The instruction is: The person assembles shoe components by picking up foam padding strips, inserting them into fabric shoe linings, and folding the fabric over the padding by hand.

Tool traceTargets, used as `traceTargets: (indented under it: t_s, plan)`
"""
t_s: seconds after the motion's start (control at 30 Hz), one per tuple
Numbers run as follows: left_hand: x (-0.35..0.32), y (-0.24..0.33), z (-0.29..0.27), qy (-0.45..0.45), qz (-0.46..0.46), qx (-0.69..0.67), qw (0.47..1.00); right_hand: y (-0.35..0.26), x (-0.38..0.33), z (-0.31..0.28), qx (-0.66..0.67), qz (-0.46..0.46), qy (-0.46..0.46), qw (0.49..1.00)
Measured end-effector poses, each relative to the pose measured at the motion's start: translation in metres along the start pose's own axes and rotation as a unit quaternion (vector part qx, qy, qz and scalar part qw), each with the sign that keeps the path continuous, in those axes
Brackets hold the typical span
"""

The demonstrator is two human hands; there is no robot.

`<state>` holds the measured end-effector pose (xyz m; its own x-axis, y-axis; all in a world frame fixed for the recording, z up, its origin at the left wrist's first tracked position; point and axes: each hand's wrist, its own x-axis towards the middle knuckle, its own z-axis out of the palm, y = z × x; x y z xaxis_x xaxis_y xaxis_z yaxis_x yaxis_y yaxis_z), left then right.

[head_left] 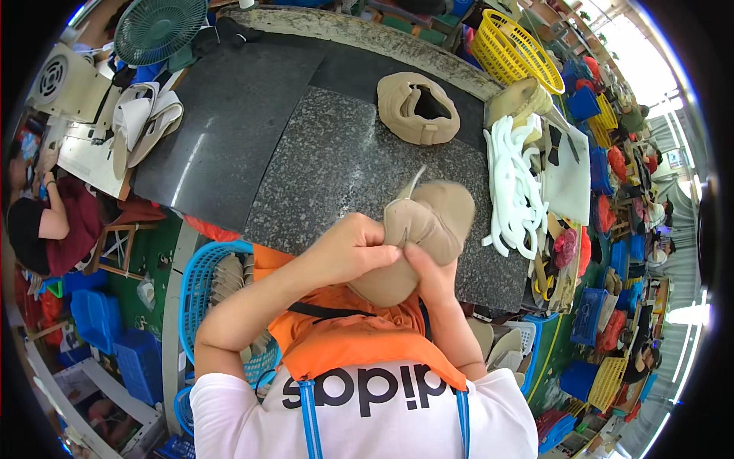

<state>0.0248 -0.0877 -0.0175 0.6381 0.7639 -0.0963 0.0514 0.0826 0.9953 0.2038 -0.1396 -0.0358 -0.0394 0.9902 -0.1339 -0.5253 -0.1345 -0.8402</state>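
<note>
Both my hands hold a tan shoe upper (432, 218) over the near edge of the dark granite table (329, 164). My left hand (353, 249) pinches its near edge with closed fingers. My right hand (430, 277) grips it from below, mostly hidden under the tan material. A second tan upper (417, 109) lies flat at the far side of the table, apart from both hands.
A pile of white curved strips (516, 187) and a white cutting board (569, 176) lie at the right. A yellow basket (516, 50) stands far right, a blue basket (210, 294) with tan pieces at my left. A green fan (160, 29) and another person (50, 222) are at the left.
</note>
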Motion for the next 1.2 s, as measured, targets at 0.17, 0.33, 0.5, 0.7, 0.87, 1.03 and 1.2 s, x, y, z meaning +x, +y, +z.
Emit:
traceTargets:
  t_s: [0.17,0.33,0.5,0.7,0.87,1.03,1.2]
  plan:
    - [-0.004,0.002,0.0,0.067,-0.002,0.051,0.996,-0.004,0.001,0.003,-0.205,-0.092,-0.053,0.973]
    - [-0.007,-0.019,0.003,0.002,0.0,-0.041,0.999,0.005,-0.004,0.005,0.087,0.073,0.044,0.993]
    - [-0.014,0.002,0.002,0.063,-0.034,0.063,0.995,-0.001,-0.001,0.013,-0.07,-0.024,-0.008,0.997]
    - [-0.013,-0.018,0.004,0.09,-0.007,-0.053,0.995,-0.003,-0.001,0.012,-0.111,-0.011,-0.025,0.993]
    - [-0.009,0.005,-0.005,0.067,-0.045,-0.008,0.997,0.011,0.001,-0.014,0.142,0.126,-0.044,0.981]
    - [-0.012,0.005,-0.003,0.085,-0.026,0.051,0.995,0.007,0.006,-0.007,0.074,0.1,0.0,0.992]
    - [-0.02,0.017,0.001,0.198,0.05,0.172,0.964,0.006,0.001,0.013,0.201,0.062,0.035,0.977]
